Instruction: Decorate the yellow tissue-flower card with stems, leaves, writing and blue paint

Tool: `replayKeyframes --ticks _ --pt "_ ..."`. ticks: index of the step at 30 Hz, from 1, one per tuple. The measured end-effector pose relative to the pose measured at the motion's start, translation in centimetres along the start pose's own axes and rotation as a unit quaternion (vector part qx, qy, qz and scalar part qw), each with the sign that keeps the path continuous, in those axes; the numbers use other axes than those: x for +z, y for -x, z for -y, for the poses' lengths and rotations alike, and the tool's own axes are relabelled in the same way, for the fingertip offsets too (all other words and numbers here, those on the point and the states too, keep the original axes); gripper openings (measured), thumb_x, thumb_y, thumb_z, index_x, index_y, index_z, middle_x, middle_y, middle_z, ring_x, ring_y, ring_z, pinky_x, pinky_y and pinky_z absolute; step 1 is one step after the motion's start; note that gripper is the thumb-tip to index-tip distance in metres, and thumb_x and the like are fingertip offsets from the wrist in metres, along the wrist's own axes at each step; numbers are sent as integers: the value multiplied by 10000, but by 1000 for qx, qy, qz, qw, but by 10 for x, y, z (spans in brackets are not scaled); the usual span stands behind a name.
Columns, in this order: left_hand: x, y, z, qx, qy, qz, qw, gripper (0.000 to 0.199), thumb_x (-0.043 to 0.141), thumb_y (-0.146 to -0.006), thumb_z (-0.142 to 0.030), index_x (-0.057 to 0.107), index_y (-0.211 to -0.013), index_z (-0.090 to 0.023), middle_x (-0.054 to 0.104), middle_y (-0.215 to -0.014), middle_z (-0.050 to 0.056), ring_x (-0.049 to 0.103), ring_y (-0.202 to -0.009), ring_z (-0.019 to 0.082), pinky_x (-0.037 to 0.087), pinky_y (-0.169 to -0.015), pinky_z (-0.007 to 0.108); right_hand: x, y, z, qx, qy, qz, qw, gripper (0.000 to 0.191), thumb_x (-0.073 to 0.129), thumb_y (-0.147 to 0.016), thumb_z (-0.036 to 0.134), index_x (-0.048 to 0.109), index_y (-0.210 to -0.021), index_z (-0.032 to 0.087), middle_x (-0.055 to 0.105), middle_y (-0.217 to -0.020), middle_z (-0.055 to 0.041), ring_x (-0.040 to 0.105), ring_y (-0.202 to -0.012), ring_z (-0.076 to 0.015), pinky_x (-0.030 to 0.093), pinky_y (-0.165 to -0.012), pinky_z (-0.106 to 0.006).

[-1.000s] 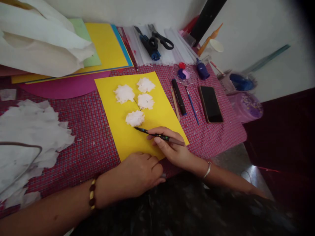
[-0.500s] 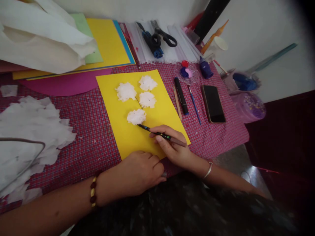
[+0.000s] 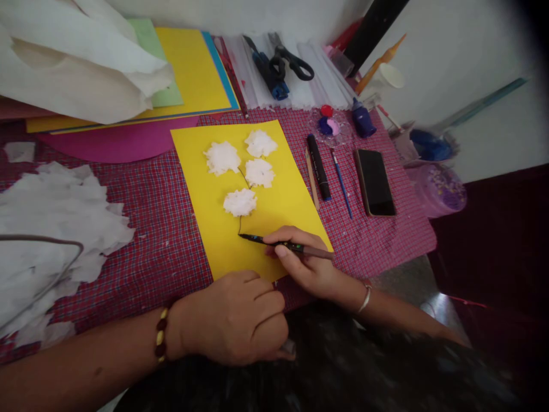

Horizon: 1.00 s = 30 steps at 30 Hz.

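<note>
**Pen Tip Meets Dark Line on Yellow Sheet**

At far left, a heap of white paper pieces (image 3: 55,212) spreads over the checked cloth (image 3: 158,212) on my bench, below coloured sheets (image 3: 193,68) partly covered by crumpled white paper (image 3: 94,74). My left hand (image 3: 235,320) is curled at the near edge of the yellow sheet (image 3: 206,229), its fingers closed on what may be a small grey-brown cap (image 3: 288,348), mostly hidden. Four white paper puffs (image 3: 240,202) sit on the yellow sheet, a thin dark line (image 3: 240,225) running below the lowest. The fingers of my right hand (image 3: 274,245) grip a patterned black pen (image 3: 295,247), its tip at the line's lower end. Beyond the sheet's right edge lie a pencil (image 3: 312,178), a black marker (image 3: 319,169), a blue paintbrush (image 3: 342,186) and a phone (image 3: 376,183), with a pink tub (image 3: 437,191) at far right.
</note>
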State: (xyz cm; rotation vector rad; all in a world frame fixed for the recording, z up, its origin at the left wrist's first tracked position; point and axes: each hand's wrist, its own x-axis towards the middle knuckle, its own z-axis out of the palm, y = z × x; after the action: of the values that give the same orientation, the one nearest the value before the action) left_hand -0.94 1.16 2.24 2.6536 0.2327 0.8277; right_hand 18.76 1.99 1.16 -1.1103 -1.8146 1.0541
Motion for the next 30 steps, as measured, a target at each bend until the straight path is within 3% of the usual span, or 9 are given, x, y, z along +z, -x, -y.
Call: replayKeyframes --ticks 11,15,19,22,25,30 --pt "2 -1 0 -1 -9 -12 1000 362 450 -1016 -290 562 -685 -195 508 -600 -3 437 -539 157 386 -505 334 1 0 3 -74 4 52 996 143 564 -967 219 669 -1064 224 740 -863 -26 690 -808 -154 560 -743 -306" --pt "0 -4 -2 7 -7 -18 1000 372 444 -1008 -247 569 -662 -196 498 -578 -6 430 -523 152 408 -523 326 2 -2 2 -103 1 66 992 145 563 -966 208 671 -1062 226 760 -896 -29 694 -828 -155 565 -798 -324" --pt "0 -6 -7 22 6 -23 999 378 467 -991 -229 569 -629 -193 476 -559 -8 413 -499 149 380 -490 330 2 -5 1 -111 -33 122 986 149 580 -966 225 679 -1077 228 773 -884 -13 705 -838 -144 552 -941 -361" --pt "1 -4 -12 29 16 -9 999 362 503 -978 -254 564 -626 -196 463 -561 -12 409 -489 148 353 -462 334 2 -6 1 -91 -89 139 982 140 577 -980 263 687 -1057 228 770 -849 -1 711 -815 -136 558 -944 -359" --pt "3 -3 -18 41 15 2 999 310 554 -938 -234 545 -630 -198 450 -573 -18 416 -484 150 319 -438 333 1 -4 3 -32 -153 123 980 155 570 -991 292 690 -1033 204 754 -826 -14 714 -785 -130 590 -818 -303" --pt "6 -4 -24 66 22 4 998 316 570 -927 -232 520 -617 -195 442 -575 -25 423 -475 140 318 -422 327 0 3 2 69 -209 28 975 161 584 -986 345 670 -976 209 688 -748 9 682 -682 -104 567 -646 -233"
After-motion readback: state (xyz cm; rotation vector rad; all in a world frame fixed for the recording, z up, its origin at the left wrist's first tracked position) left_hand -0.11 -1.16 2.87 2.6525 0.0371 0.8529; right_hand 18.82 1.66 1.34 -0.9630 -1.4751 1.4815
